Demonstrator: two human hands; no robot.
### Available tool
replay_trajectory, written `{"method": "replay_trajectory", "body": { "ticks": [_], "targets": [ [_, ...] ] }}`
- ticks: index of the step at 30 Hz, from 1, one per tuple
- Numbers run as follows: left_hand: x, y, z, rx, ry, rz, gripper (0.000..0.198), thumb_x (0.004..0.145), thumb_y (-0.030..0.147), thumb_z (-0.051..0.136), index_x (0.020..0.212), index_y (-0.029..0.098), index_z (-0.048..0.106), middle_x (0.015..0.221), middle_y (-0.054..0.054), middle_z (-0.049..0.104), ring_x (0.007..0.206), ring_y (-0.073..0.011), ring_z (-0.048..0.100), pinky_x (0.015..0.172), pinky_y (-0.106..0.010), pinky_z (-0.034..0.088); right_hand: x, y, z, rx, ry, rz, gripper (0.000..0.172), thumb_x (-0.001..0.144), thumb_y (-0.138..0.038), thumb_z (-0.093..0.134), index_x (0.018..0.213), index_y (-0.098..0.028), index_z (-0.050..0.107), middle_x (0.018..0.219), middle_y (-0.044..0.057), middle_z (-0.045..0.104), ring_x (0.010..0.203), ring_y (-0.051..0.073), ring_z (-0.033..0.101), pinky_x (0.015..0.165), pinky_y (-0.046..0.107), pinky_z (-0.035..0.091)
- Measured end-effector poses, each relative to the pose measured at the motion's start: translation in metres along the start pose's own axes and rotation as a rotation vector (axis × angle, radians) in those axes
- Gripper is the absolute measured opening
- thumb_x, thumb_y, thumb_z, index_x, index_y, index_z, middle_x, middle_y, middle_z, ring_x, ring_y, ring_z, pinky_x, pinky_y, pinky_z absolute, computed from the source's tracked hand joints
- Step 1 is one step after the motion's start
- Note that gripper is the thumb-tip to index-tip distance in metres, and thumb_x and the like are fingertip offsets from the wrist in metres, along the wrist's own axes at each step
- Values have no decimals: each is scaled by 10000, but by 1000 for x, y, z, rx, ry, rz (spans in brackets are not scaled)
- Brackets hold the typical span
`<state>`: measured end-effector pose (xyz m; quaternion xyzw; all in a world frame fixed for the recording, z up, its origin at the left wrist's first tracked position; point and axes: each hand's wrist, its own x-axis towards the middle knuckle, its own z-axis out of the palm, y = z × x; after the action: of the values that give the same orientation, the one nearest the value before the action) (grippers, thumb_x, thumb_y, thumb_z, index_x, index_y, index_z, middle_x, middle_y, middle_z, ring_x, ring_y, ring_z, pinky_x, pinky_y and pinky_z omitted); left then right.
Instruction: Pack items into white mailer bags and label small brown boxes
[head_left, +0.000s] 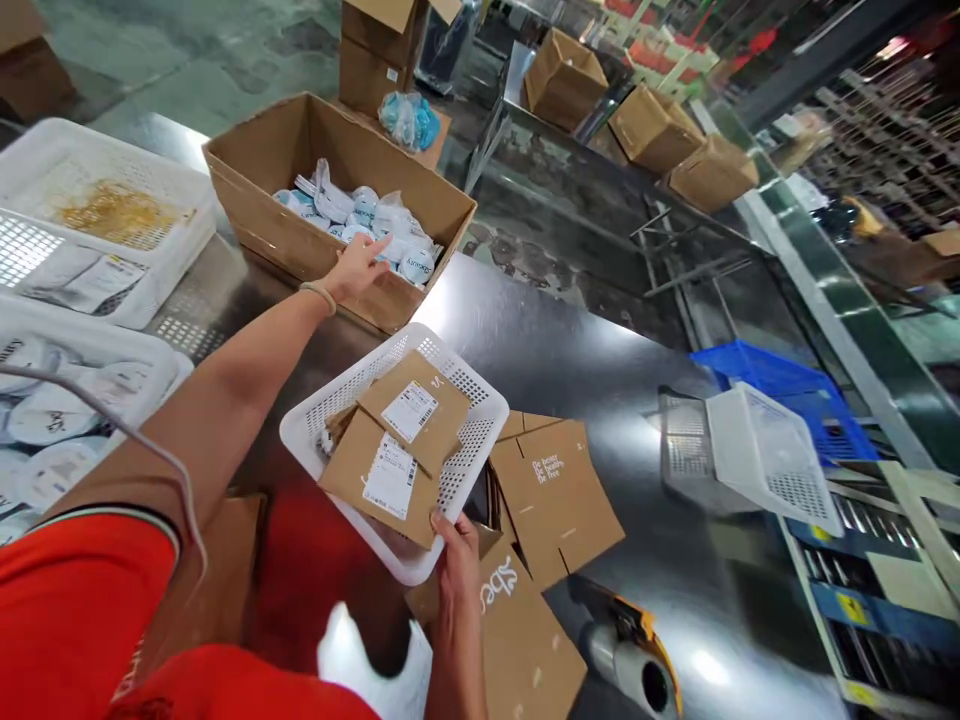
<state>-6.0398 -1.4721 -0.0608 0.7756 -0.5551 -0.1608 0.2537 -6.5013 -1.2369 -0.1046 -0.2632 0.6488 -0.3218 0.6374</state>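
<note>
My left hand (361,266) reaches over the near wall of a large cardboard box (262,220), fingers apart, with nothing visible in them. Inside that box lie several round white-and-blue packets (416,264) marked "beauty", some in clear plastic. My right hand (459,550) is closed on the near rim of a white plastic basket (480,400), its thumb by the corner of a cardboard piece. In the basket, flat brown cardboard packages (442,400) with white printed labels (409,410) overlap each other. The basket sits tilted in view, in front of my body.
Flattened printed cartons (562,490) lie right of the basket on the steel table (555,350). A tape dispenser (637,650) is near the front. White crates (180,250) line the left, one holding rubber bands (116,212). A blue crate (795,390) and white basket (772,460) stand right.
</note>
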Motion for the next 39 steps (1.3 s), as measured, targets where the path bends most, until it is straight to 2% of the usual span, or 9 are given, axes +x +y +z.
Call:
{"method": "replay_trajectory", "body": {
  "ticks": [4, 7, 11, 17, 21, 24, 29, 35, 39],
  "targets": [
    [-23, -54, -23, -425, 412, 65, 577, 863, 70, 951, 1392, 88, 720, 1375, -36, 789, 1049, -17, 654, 1089, -133, 476, -15, 18, -9, -49, -64, 6, 361, 497, -389, 976, 758, -197, 817, 668, 13, 765, 533, 164, 603, 543, 289, 494],
    [-87, -74, -61, -444, 309, 33, 695, 906, 101, 964, 1513, 118, 625, 1304, -42, 780, 855, -38, 679, 929, -196, 579, -16, 22, 1, -99, -192, 7, 335, 549, -380, 946, 794, -193, 817, 685, -5, 748, 561, 146, 580, 562, 273, 467],
    [-205, -60, -111, -454, 208, 125, 711, 982, 257, 924, 1585, 182, 554, 1276, -77, 764, 926, -110, 770, 867, -275, 634, 6, 26, 58, -121, -316, 3, 318, 555, -407, 924, 664, -218, 692, 556, -59, 609, 532, 123, 485, 550, 268, 417],
    [-388, -34, -131, -340, 37, -88, 647, 945, 523, 783, 1481, 188, 643, 1053, -72, 829, 942, -239, 820, 914, -382, 660, 46, 33, 162, -157, -407, -67, 376, 695, -476, 931, 759, -227, 656, 640, -44, 660, 654, 165, 596, 679, 298, 547],
    [-497, -35, -133, -294, -127, -291, 471, 881, 595, 706, 1179, 254, 835, 971, -72, 872, 883, -300, 824, 847, -362, 646, 39, 22, 187, -621, -224, -385, 545, 850, -559, 911, 1183, -153, 767, 1196, 200, 831, 1192, 363, 741, 1016, 496, 640],
    [-565, -36, -142, -304, -109, -479, 442, 799, 649, 732, 1014, 292, 881, 997, -78, 897, 890, -342, 829, 793, -354, 642, 22, 16, 202, -1126, -201, -819, 899, 893, -544, 959, 1593, -74, 647, 1738, 376, 526, 1670, 490, 446, 1314, 657, 444],
    [-642, -31, -157, -336, 15, -650, 527, 788, 745, 711, 966, 283, 893, 1069, -110, 899, 984, -370, 823, 867, -392, 671, 0, 19, 252, -1645, -678, -1104, 695, 1106, -401, 743, 1772, -329, 558, 1911, 163, 406, 1788, 435, 292, 1399, 710, 288],
    [-711, -47, -155, -346, 131, -791, 630, 735, 781, 714, 985, 224, 870, 1177, -181, 881, 1030, -393, 823, 902, -425, 671, -11, 11, 301, -1608, -292, -986, 600, 1113, -304, 659, 1695, -161, 630, 1814, 334, 472, 1688, 481, 447, 1320, 775, 355],
    [-738, -83, -157, -334, 214, -864, 616, 733, 716, 710, 1044, 197, 830, 1127, -164, 878, 984, -359, 805, 938, -430, 654, -45, 18, 308, -1500, -255, -1074, 497, 1110, -247, 629, 1587, -122, 691, 1741, 326, 550, 1625, 429, 508, 1312, 649, 403]
  ]
}}
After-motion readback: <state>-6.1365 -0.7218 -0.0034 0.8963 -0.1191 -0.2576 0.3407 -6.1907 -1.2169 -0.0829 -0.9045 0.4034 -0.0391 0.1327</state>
